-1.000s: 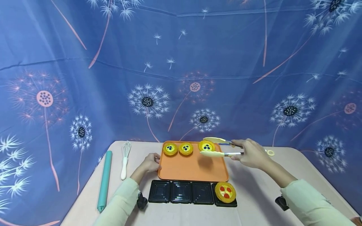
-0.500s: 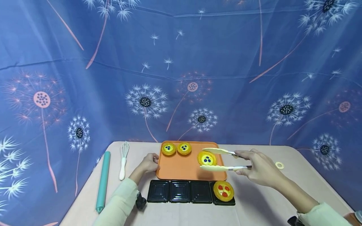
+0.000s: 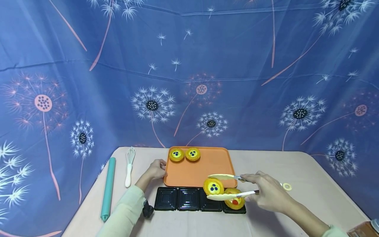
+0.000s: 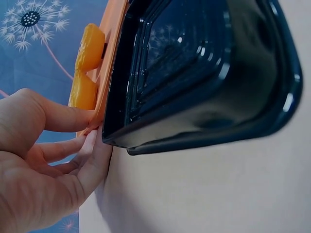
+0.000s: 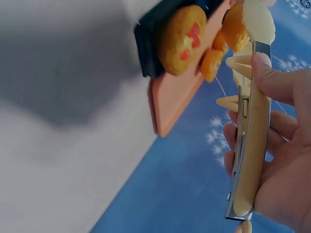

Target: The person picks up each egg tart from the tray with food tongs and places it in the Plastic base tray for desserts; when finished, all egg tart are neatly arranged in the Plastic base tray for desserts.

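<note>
My left hand (image 3: 156,169) pinches the left edge of an orange tray (image 3: 189,172), thumb on top and fingers below in the left wrist view. Two egg tarts (image 3: 176,154) with blue berry dots sit in the tray's far left corner. My right hand (image 3: 267,191) grips cream-tipped metal tongs (image 5: 252,155). Between the tong tips is a third blue-dotted egg tart (image 3: 213,187), raised over the third black square compartment (image 3: 210,205) from the left. In the rightmost compartment lies a tart with red pieces (image 3: 234,204), partly hidden by the lower tong arm.
A row of black square compartments (image 3: 165,199) lies along the tray's near edge. To the left are a white whisk (image 3: 129,171) and a teal roll (image 3: 108,189). A small cream ring (image 3: 286,186) lies at right. A brown container (image 3: 365,229) stands at the lower right edge.
My right hand has brought the tongs and the blue-dotted tart nearer, from the tray's far side to above the black compartments. My left hand stays on the tray edge.
</note>
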The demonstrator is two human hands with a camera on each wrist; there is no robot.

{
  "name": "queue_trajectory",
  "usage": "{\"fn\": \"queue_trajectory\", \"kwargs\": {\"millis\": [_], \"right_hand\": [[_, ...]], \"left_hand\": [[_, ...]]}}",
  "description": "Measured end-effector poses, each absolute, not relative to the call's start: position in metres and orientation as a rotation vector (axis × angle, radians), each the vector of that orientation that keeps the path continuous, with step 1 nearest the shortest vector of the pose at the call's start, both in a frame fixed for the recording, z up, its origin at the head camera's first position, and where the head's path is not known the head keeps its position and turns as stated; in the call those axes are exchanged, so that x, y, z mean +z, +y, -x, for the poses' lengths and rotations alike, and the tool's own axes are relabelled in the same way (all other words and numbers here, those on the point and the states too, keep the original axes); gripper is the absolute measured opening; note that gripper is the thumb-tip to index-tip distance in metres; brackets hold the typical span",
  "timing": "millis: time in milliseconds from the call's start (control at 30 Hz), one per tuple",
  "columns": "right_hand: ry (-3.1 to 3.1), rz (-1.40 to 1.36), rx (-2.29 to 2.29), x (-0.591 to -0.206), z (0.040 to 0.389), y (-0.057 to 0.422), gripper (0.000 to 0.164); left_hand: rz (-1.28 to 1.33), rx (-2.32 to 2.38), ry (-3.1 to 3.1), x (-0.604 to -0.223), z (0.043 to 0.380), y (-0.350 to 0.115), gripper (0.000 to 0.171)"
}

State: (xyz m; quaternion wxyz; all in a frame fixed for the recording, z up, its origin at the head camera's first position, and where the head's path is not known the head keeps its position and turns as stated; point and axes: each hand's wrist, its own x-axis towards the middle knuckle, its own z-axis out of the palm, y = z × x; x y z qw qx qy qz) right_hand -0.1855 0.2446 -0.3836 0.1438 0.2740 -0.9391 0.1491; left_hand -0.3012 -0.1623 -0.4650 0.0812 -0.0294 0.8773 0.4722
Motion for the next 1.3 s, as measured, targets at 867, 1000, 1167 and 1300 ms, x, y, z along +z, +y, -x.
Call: {"fn": "queue_trajectory", "kwargs": {"millis": [867, 1000, 1167, 1300], "right_hand": [[-2.809, -0.852, 0.445, -0.4, 0.186, 0.235, 0.076], [-2.85, -0.855, 0.502, -0.391, 0.185, 0.238, 0.084], [-2.833, -0.86, 0.54, -0.386, 0.186, 0.241, 0.084], [-2.814, -0.87, 0.523, -0.382, 0.185, 0.242, 0.084]], "left_hand": [[0.086, 1.439, 2.619, -0.467, 0.302, -0.162, 0.047], [0.089, 1.452, 2.605, -0.468, 0.302, -0.163, 0.047], [0.083, 1.444, 2.621, -0.468, 0.302, -0.163, 0.049], [0.085, 1.457, 2.606, -0.468, 0.302, -0.163, 0.048]]}}
